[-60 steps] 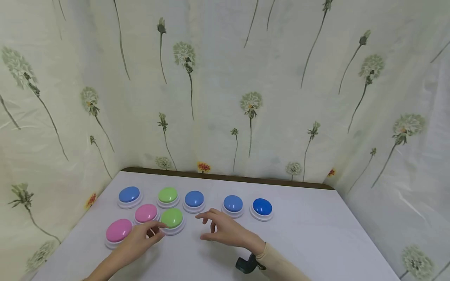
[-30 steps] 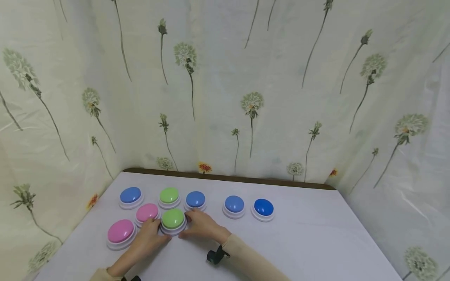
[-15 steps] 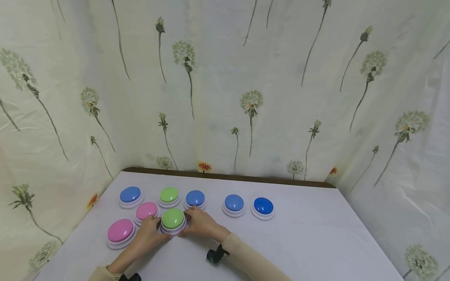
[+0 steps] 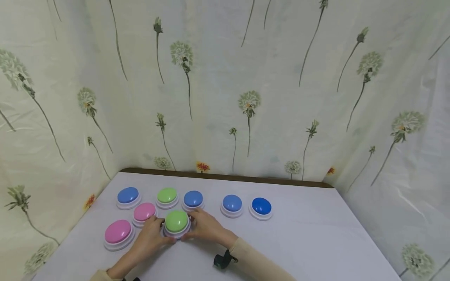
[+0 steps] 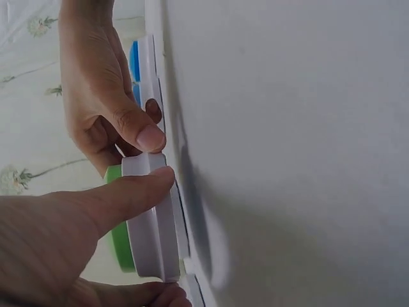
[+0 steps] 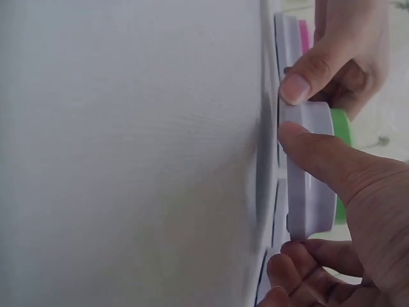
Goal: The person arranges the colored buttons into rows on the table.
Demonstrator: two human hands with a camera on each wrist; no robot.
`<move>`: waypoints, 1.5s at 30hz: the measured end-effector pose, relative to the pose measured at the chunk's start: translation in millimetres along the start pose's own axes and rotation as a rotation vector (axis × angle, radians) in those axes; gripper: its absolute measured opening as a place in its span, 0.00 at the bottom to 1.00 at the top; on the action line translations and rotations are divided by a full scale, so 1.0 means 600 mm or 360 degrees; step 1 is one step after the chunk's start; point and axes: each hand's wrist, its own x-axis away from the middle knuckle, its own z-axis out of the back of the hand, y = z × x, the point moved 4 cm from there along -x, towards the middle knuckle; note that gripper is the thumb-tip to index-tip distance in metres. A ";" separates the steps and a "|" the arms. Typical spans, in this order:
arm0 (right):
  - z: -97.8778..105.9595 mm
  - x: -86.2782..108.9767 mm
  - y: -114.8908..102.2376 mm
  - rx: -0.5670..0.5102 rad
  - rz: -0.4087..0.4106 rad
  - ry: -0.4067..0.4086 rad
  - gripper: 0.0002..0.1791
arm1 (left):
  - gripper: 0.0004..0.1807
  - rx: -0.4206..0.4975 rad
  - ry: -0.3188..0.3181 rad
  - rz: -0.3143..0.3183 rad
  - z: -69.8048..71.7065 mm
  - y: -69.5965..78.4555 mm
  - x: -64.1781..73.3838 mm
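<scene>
A push button with a green dome and white base is held between both hands, seeming slightly raised from the table. My left hand grips its left side, the thumb at the front of the rim. From the right, my right hand pinches the same base with thumb and fingers. In the left wrist view the white base stands edge-on between the two hands. The right wrist view has both thumbs close together on the base. Some fingers behind it are hidden.
Two pink buttons stand left of the hands. Behind are another green button and several blue buttons on the white table. A flower-print curtain surrounds the back and sides.
Both hands came in and took hold of the front green button by its base. In the last half second, it has moved slightly right and toward me with them.
</scene>
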 end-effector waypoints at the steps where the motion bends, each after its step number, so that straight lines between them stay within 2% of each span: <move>1: 0.004 0.006 0.002 -0.0006 -0.0002 0.0010 0.44 | 0.41 -0.0008 0.0003 -0.0016 0.000 0.007 0.001; 5: 0.027 0.030 0.010 -0.0081 -0.0017 0.0034 0.44 | 0.40 -0.0010 0.0009 -0.0066 -0.002 0.033 0.001; 12: 0.068 0.082 0.028 -0.0079 -0.0153 0.0026 0.39 | 0.38 0.0007 0.0012 -0.0152 -0.017 0.082 -0.001; 18: 0.108 0.128 0.040 -0.0107 -0.0213 0.0084 0.40 | 0.40 0.0047 -0.0019 -0.0261 -0.030 0.132 -0.004; 24: 0.144 0.174 0.049 -0.0055 -0.0238 0.0161 0.41 | 0.40 0.0055 -0.0075 -0.0374 -0.046 0.180 -0.003; 31: 0.177 0.237 0.064 -0.0030 -0.0409 0.0241 0.41 | 0.40 0.0013 -0.0123 -0.0520 -0.068 0.243 -0.003; 39: 0.213 0.304 0.081 0.0010 -0.0503 0.0321 0.43 | 0.43 0.0091 -0.0256 -0.0585 -0.099 0.308 0.001; 45: 0.223 0.342 0.104 0.0057 -0.0641 0.0285 0.41 | 0.38 0.0134 -0.0390 -0.0591 -0.136 0.340 0.000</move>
